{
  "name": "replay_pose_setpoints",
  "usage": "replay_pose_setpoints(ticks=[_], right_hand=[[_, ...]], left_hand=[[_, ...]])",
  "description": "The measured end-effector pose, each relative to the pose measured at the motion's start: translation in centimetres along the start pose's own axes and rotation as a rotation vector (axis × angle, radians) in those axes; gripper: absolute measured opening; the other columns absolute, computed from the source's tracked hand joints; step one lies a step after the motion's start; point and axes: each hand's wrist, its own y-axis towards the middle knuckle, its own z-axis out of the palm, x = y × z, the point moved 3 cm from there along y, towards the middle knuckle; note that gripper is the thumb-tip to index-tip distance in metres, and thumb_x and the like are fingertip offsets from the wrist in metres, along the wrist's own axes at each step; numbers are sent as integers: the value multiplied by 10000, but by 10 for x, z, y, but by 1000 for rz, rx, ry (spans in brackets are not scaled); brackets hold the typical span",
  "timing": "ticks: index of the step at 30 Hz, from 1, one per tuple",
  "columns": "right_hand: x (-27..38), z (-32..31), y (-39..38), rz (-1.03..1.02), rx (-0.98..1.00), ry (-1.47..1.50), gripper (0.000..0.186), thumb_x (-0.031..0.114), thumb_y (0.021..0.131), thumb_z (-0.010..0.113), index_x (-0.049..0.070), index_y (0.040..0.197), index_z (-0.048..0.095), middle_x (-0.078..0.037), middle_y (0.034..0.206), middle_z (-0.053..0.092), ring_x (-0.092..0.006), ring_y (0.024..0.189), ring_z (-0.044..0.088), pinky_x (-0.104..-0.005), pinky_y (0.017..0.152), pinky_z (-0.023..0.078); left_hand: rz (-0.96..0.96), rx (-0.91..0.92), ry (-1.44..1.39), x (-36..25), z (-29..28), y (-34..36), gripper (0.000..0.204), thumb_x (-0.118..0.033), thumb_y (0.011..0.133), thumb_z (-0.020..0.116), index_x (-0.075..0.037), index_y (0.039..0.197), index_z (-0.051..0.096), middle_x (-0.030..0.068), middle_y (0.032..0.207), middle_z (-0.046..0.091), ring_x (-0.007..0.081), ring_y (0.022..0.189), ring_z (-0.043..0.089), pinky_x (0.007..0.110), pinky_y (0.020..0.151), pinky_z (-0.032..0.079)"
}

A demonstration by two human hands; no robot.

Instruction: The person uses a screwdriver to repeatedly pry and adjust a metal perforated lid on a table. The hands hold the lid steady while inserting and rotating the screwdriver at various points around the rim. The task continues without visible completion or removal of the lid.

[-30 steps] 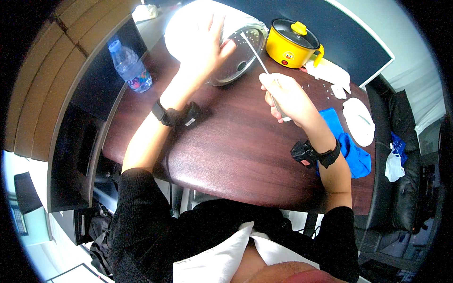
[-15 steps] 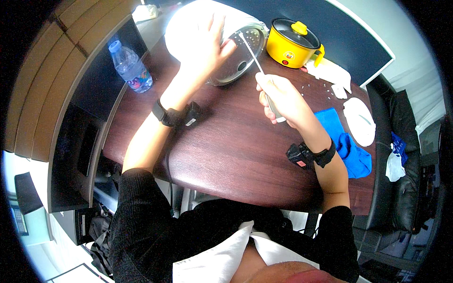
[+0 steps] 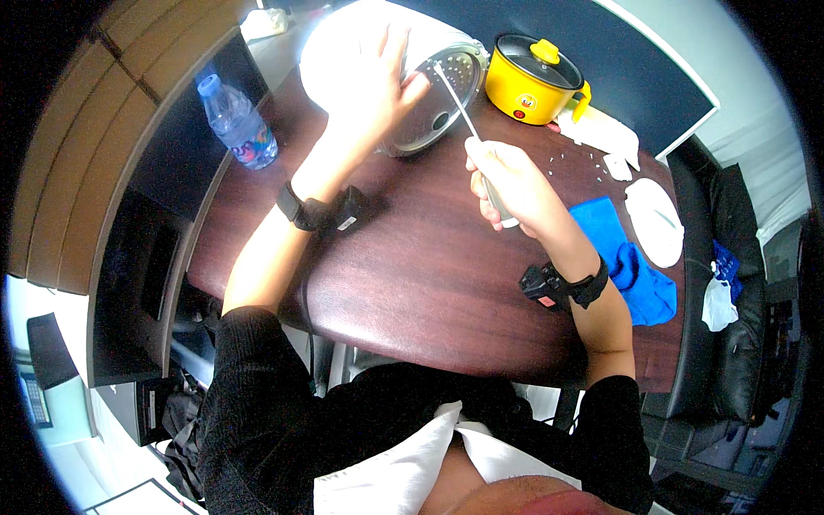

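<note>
A white rounded appliance lies at the back of the table, its round metal face with small perforations and a dark hole turned toward the lower right. My left hand rests on the white shell with fingers spread and thumb near that metal face. My right hand is closed around the handle of a long thin tool with a light tip, which reaches to the perforated metal face; I cannot tell whether the tip touches it.
A water bottle stands left. A yellow pot with lid stands back right, near white papers, small scattered bits, a white oval object and a blue cloth on the wooden table. A black sofa is at the right.
My right hand and forearm have shifted slightly left over the last second, with the tool's tip moving a little along the metal face. My left hand stays in place.
</note>
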Motion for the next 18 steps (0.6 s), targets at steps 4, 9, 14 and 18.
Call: replay_pose_setpoints(ticks=[4, 9, 14, 18], right_hand=[[2, 3, -1, -9, 17, 11, 367, 420, 990, 464, 66, 889, 459, -7, 611, 473, -81, 367, 434, -231, 311, 348], [3, 4, -1, -1, -1, -12, 370, 420, 990, 462, 64, 889, 459, 3, 613, 462, -70, 374, 430, -221, 316, 350], [12, -7, 3, -206, -222, -567, 382, 396, 961, 516, 17, 924, 542, -52, 609, 533, -158, 432, 540, -296, 399, 454], [23, -19, -4, -676, -587, -1430, 279, 343, 911, 568, 66, 916, 596, -88, 692, 612, -233, 602, 633, -337, 558, 519]], left_hand=[[-6, 25, -52, -3, -5, 2, 616, -274, 821, 643, -95, 1375, 445, 217, 1392, 452, 504, 1275, 385, 522, 1063, 342], [-3, 15, -31, -1, -3, 1, 612, -270, 820, 641, -91, 1373, 446, 229, 1374, 464, 507, 1268, 390, 523, 1062, 342], [10, -7, -13, -1, -2, 0, 604, -266, 819, 638, -91, 1366, 451, 233, 1363, 472, 508, 1267, 390, 524, 1059, 348], [31, -8, 12, -1, -4, 2, 604, -269, 818, 638, -91, 1364, 452, 233, 1371, 464, 511, 1270, 385, 529, 1056, 349]])
